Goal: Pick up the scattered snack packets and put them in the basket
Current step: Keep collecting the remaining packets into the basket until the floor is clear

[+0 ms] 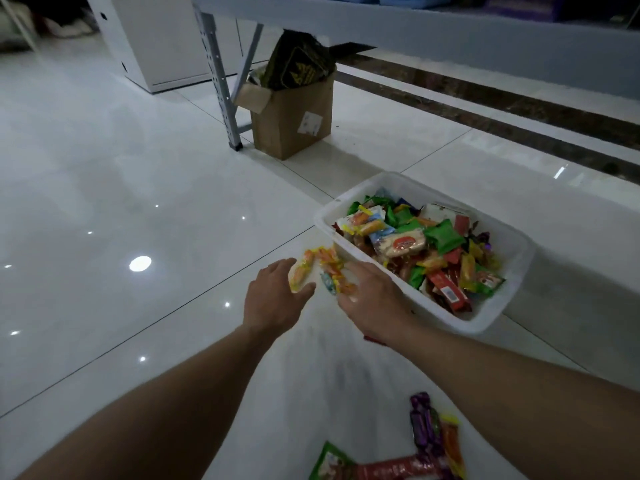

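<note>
A white plastic basket [512, 271] sits on the tiled floor at the right, heaped with several colourful snack packets [412, 242]. Just left of it lies a small cluster of orange and yellow packets [329, 263] on the floor. My left hand [273, 296] reaches to the left side of that cluster, fingers spread and touching an orange packet [300, 274]. My right hand [370, 294] comes in from the right beside the basket, fingers over the cluster; whether it grips anything is unclear. More packets lie near the bottom edge: purple ones [425, 424], a red one [391, 469], a green one [327, 464].
A cardboard box [294, 116] with a dark bag in it stands behind, beside a grey metal shelf leg [221, 84]. A white cabinet [152, 39] is at the back left. Glossy white floor tiles stretch to the left.
</note>
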The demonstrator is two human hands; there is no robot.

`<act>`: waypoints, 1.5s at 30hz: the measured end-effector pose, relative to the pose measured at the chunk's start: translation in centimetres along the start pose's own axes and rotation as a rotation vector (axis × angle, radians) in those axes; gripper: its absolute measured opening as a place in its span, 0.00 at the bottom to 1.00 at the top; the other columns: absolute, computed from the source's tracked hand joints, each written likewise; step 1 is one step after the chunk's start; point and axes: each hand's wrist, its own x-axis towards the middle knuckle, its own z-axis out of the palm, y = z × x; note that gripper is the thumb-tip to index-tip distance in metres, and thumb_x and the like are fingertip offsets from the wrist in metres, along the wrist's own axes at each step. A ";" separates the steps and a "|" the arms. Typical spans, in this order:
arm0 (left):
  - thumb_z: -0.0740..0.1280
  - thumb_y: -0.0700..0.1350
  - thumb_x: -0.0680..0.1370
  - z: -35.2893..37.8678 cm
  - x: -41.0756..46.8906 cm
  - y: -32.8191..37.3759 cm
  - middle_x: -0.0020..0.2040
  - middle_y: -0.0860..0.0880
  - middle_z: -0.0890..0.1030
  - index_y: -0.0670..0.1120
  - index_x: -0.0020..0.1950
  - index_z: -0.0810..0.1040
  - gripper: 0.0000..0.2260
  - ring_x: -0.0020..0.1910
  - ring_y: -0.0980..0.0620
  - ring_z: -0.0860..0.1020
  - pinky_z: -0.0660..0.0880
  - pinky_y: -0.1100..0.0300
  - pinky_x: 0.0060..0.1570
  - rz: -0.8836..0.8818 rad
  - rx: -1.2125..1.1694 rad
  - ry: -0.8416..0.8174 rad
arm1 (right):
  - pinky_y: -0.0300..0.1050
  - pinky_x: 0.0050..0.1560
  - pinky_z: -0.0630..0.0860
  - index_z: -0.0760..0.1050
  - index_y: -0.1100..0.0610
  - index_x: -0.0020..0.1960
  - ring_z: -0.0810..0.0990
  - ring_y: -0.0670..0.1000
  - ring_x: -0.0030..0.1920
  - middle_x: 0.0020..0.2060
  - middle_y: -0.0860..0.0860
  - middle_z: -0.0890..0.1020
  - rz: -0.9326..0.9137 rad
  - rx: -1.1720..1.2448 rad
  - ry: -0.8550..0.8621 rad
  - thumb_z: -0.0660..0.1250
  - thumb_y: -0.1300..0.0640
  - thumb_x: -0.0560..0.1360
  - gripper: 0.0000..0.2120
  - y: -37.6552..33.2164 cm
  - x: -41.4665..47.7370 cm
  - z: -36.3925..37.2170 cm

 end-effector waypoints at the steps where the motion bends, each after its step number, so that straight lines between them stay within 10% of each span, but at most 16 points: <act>1: 0.67 0.56 0.76 0.2 -0.1 -0.5 0.68 0.48 0.74 0.48 0.69 0.71 0.24 0.67 0.47 0.69 0.67 0.54 0.62 -0.008 0.003 -0.009 | 0.49 0.67 0.69 0.65 0.53 0.72 0.67 0.52 0.69 0.70 0.49 0.69 0.047 -0.016 -0.029 0.66 0.48 0.74 0.28 0.5 -0.2 0.8; 11: 0.66 0.58 0.75 3.6 0.9 -1.0 0.72 0.50 0.70 0.51 0.73 0.66 0.29 0.70 0.49 0.66 0.66 0.51 0.67 0.044 0.014 -0.095 | 0.52 0.66 0.71 0.55 0.51 0.77 0.64 0.55 0.71 0.74 0.50 0.62 0.253 -0.037 -0.208 0.66 0.59 0.77 0.33 7.5 0.5 3.5; 19: 0.66 0.59 0.75 6.8 2.2 -1.5 0.73 0.51 0.68 0.52 0.74 0.64 0.29 0.71 0.49 0.66 0.67 0.50 0.67 0.086 0.043 -0.183 | 0.47 0.55 0.74 0.72 0.56 0.60 0.75 0.56 0.56 0.58 0.55 0.75 0.184 -0.154 -0.317 0.67 0.60 0.76 0.13 9.2 1.9 5.8; 37: 0.68 0.51 0.76 11.4 5.2 0.1 0.68 0.47 0.73 0.52 0.71 0.70 0.24 0.65 0.48 0.71 0.72 0.53 0.61 0.170 -0.034 -0.356 | 0.41 0.41 0.67 0.72 0.56 0.41 0.75 0.52 0.46 0.42 0.53 0.75 0.282 0.102 -0.044 0.68 0.62 0.75 0.07 9.1 -1.2 4.9; 45: 0.70 0.48 0.75 15.1 6.3 2.4 0.59 0.43 0.74 0.51 0.69 0.71 0.23 0.59 0.44 0.73 0.74 0.49 0.58 0.302 0.093 -0.462 | 0.44 0.47 0.71 0.76 0.60 0.49 0.74 0.54 0.50 0.48 0.56 0.76 0.264 0.074 -0.035 0.66 0.62 0.76 0.03 9.9 -2.3 4.9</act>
